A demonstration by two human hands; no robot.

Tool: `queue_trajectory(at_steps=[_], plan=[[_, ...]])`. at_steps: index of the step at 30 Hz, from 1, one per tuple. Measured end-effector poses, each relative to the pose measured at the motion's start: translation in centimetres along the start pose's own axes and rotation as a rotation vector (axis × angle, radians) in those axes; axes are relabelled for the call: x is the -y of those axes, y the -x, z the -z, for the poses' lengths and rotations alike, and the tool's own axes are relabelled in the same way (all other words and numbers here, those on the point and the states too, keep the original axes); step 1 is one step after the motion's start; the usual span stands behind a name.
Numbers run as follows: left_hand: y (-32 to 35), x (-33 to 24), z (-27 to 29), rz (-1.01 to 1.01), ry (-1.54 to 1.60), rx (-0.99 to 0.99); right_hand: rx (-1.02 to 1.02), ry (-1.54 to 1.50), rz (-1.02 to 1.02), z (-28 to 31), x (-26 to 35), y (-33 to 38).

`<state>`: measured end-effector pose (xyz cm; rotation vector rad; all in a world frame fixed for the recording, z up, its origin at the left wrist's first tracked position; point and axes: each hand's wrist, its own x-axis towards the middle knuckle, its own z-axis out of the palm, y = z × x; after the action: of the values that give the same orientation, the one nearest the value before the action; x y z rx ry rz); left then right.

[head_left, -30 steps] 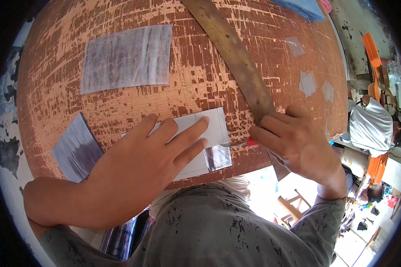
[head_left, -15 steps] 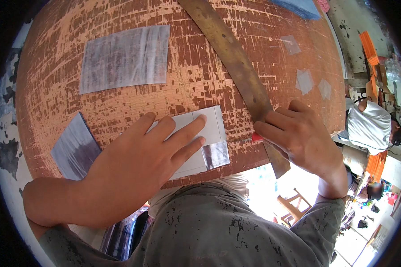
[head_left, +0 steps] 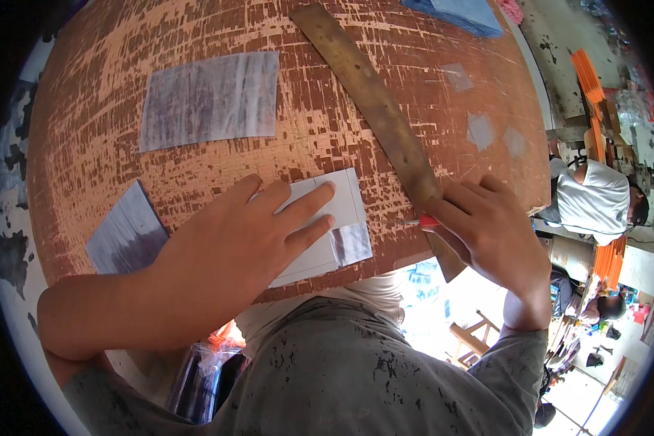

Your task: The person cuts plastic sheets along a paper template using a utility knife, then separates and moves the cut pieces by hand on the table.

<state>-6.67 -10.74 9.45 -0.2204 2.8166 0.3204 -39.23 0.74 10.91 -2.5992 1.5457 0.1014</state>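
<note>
My left hand (head_left: 232, 225) lies flat with fingers spread on a white sheet (head_left: 320, 254) marked with thin ruled lines, holding it against the board near its front edge. A shiny, see-through piece (head_left: 351, 243) shows at the sheet's lower right corner. My right hand (head_left: 490, 229) is closed around a tool with a red handle (head_left: 429, 220); its thin metal tip points left toward the sheet, without touching it. Beneath that hand runs a long brass-coloured metal strip (head_left: 378, 105), slanting from the far middle to the front edge. The fingers hide part of the tool and strip.
The brown board (head_left: 218, 171) is heavily scratched. A grey film sheet (head_left: 211, 99) lies at far left, a dark grey piece (head_left: 127, 232) beside my left forearm. Small clear scraps (head_left: 481, 132) and a blue bundle (head_left: 458, 16) lie right. A person in white (head_left: 596, 200) is beyond.
My right hand has drawn the red-handled tool slightly to the right, away from the sheet. My left hand stays on the sheet. The whole view has shifted a little.
</note>
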Motion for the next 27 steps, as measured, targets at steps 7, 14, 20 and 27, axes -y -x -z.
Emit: queue_trajectory(at_steps=[7, 14, 20, 27], plan=[[-0.2, 0.3, -0.1, -0.034, -0.030, -0.011, -0.026, -0.382, -0.279, -2.1, 6.9, 3.4], [-0.4, 0.3, 0.0, -0.032, -0.058, -0.039, -0.071, -0.524, -0.536, -4.0, 14.9, 1.7], [-0.4, 0.1, 0.2, -0.016, -0.034, -0.007, -0.112, -0.498, -0.614, -4.8, 16.3, 1.2], [-0.2, 0.2, -0.1, -0.022, -0.047, -0.023, -0.129, -0.508, -0.582, -5.2, 16.4, 0.0]])
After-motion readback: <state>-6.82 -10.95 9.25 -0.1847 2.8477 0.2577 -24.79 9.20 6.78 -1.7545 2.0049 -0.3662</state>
